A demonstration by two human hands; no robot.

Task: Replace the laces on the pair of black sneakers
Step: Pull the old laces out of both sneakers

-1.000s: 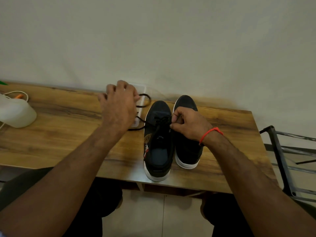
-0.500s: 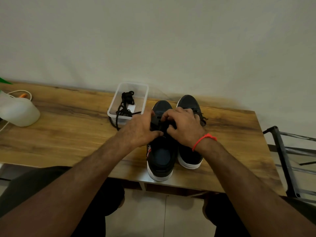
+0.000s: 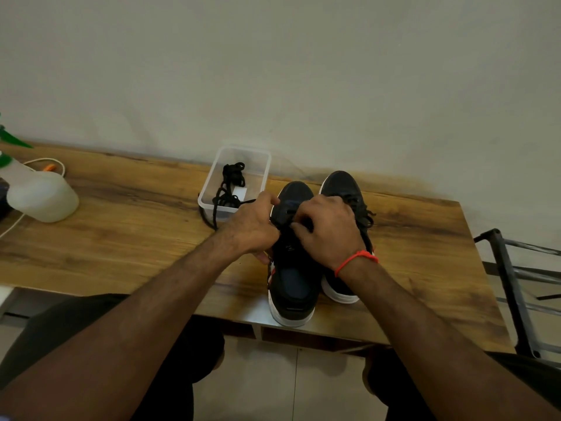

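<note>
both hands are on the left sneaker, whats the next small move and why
Probably draw the lace out of the next eyelet of the left sneaker. Both the left hand and right hand sit over its lacing, fingers curled there, while a loose black lace already lies in the clear container.

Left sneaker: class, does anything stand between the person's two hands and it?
Nothing visible does. The left hand and right hand are both already on the left sneaker, fingers curled at its lacing; exactly what they pinch is hidden.
</note>
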